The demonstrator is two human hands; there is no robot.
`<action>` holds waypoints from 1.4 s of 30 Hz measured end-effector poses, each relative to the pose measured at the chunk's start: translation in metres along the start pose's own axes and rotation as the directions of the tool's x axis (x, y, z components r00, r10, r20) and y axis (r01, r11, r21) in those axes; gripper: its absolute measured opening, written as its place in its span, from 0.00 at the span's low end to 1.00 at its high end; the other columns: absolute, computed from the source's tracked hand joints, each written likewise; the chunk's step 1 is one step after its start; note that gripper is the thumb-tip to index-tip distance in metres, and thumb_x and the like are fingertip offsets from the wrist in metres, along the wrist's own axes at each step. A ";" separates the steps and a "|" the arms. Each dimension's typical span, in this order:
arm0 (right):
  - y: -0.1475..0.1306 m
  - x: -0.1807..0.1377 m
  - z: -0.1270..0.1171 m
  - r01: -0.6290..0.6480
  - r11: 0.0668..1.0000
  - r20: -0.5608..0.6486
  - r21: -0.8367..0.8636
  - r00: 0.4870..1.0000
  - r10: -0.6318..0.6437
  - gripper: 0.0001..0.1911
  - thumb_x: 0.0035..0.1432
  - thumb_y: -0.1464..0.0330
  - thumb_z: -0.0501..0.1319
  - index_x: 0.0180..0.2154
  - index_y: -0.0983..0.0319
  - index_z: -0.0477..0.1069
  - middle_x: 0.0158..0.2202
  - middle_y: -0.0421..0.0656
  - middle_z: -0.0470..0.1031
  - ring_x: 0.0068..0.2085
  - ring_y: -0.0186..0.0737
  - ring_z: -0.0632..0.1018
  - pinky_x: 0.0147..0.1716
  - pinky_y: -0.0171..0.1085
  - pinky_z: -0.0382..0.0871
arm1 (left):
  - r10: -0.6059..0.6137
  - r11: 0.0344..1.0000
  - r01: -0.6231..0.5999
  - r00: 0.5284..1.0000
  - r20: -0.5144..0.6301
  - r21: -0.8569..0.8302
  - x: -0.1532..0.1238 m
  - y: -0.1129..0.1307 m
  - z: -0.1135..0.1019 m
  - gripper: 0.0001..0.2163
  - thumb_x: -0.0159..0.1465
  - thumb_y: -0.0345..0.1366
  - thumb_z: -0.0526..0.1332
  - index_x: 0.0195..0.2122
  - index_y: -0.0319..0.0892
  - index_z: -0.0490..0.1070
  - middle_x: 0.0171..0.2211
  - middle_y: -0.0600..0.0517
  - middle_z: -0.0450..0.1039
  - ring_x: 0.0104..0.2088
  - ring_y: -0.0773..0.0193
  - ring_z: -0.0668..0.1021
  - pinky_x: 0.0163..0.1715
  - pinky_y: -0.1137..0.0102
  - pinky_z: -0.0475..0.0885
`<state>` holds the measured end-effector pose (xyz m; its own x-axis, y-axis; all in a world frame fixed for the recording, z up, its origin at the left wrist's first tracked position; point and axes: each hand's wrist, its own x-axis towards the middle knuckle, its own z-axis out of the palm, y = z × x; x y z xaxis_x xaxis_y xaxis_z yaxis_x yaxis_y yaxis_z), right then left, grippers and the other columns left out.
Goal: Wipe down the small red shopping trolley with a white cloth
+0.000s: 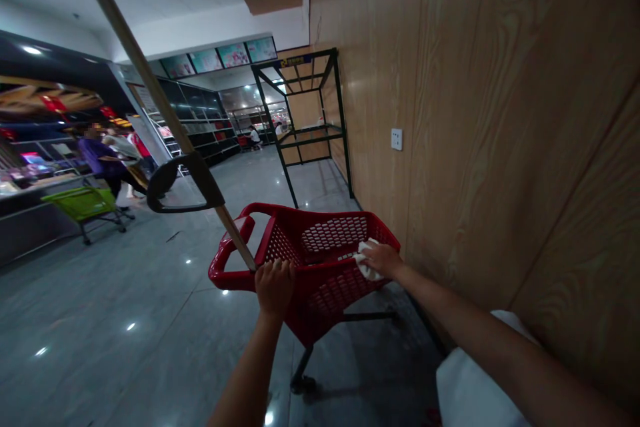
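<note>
A red plastic shopping cart (320, 280) with mesh sides stands on the floor in front of me. My left hand (275, 288) is closed over its near rim, close to the handle end. A long wooden pole (135, 53) with a dark plastic loop grip (193, 180) slants down to that same spot; whether my fingers also hold the pole is hidden. On the cart's rim farther right, my right hand (384, 259) presses a bunched white cloth (369, 269), its fingers closed around it.
A wood-panelled wall (475, 113) with a socket (397, 139) runs close along the right. Behind the cart stands a dark metal rack frame (345, 140). To the left, a person in purple (97, 157) is near a green shopping cart (83, 203) and a counter (35, 233).
</note>
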<state>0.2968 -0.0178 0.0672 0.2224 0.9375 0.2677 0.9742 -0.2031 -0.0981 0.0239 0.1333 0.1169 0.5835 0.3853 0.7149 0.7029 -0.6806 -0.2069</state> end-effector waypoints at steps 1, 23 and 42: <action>0.015 -0.007 0.003 -0.015 1.000 -0.018 0.006 1.000 0.015 0.14 0.64 0.59 0.55 0.47 0.57 0.71 0.50 0.45 0.71 0.50 0.42 0.72 0.44 0.37 0.68 | -0.018 1.000 0.018 1.000 0.005 0.008 0.001 0.001 -0.001 0.15 0.68 0.38 0.49 0.28 0.44 0.71 0.30 0.50 0.74 0.36 0.57 0.71 0.44 0.62 0.58; -0.069 0.025 0.010 0.053 0.986 -0.050 0.160 0.998 -0.045 0.15 0.64 0.65 0.53 0.52 0.53 0.69 0.55 0.45 0.68 0.51 0.44 0.71 0.49 0.42 0.67 | -0.025 0.991 0.042 0.991 0.134 -0.126 0.000 0.084 0.035 0.12 0.67 0.38 0.50 0.33 0.45 0.72 0.35 0.50 0.76 0.38 0.57 0.71 0.42 0.61 0.55; -0.066 0.018 0.010 0.007 0.984 -0.092 0.180 0.996 0.009 0.16 0.65 0.62 0.53 0.52 0.55 0.69 0.57 0.46 0.66 0.55 0.46 0.67 0.53 0.44 0.66 | -0.071 0.992 0.078 0.995 0.067 -0.097 0.000 0.096 0.037 0.13 0.67 0.38 0.49 0.28 0.46 0.70 0.29 0.51 0.74 0.35 0.58 0.69 0.42 0.59 0.54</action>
<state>0.2363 0.0148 0.0688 0.2340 0.9055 0.3540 0.9531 -0.1419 -0.2672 0.1064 0.0910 0.0728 0.5581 0.4739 0.6812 0.7031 -0.7060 -0.0849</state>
